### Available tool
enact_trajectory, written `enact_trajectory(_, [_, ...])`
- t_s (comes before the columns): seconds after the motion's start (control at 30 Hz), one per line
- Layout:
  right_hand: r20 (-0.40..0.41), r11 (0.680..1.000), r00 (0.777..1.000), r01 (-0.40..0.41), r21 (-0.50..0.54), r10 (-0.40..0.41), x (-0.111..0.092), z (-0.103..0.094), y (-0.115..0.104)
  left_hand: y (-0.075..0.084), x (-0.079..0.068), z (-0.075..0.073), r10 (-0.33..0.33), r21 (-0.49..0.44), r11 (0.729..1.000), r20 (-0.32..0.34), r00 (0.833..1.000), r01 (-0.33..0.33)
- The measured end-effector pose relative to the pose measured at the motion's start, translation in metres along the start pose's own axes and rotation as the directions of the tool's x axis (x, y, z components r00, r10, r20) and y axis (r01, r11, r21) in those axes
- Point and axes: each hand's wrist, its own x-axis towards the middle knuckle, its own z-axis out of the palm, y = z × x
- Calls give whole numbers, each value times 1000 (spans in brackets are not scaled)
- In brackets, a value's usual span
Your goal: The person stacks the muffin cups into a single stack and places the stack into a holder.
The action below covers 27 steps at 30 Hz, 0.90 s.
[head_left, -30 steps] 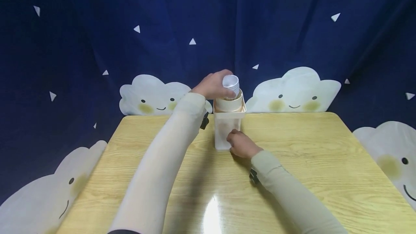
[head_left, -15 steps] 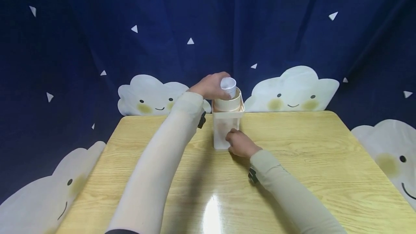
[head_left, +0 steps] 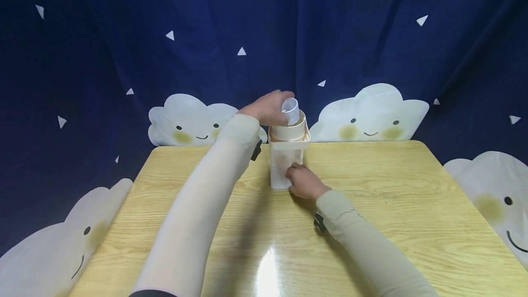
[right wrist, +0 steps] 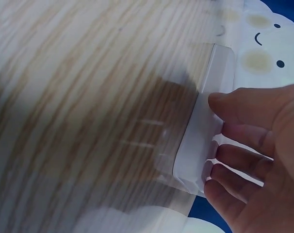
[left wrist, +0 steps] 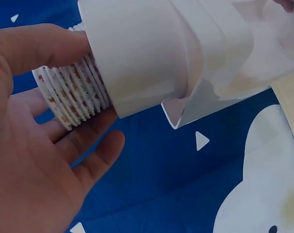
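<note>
My left hand (head_left: pixel 268 108) holds a nested stack of paper cups (left wrist: pixel 74 87) with a small coloured print, thumb on one side and fingers round the other. The stack's lower end is inside the round mouth of a white cup dispenser (head_left: pixel 284 162), its rolled rims standing out above. Upright on the table, the dispenser has a wide tube at the top and a boxy body. Low down on its right side, my right hand (head_left: pixel 307 182) grips it. In the right wrist view, thumb and fingers hold the dispenser's smooth white base (right wrist: pixel 205 111) from both sides.
The wooden table (head_left: pixel 371 205) reflects a bright light near its front. Behind it hangs a dark blue curtain (head_left: pixel 264 13) with white triangles and smiling clouds, close to the dispenser at the table's back edge.
Over the last second the left hand and the cup stack have come down slightly at the dispenser's mouth. The right hand keeps its hold at the base. The head view has shifted a little.
</note>
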Motion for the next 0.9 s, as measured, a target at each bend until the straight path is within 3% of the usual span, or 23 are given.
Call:
enact_trajectory(0.43, [31, 999, 999, -26, -23, 26, 0, -2, -2, 2, 0, 0, 2, 77, 997, 17, 1000, -3])
enact_trajectory(0.9, [35, 999, 998, -45, -13, 45, 3, 3, 2, -3, -2, -2, 1, 10, 1000, 3, 1000, -1])
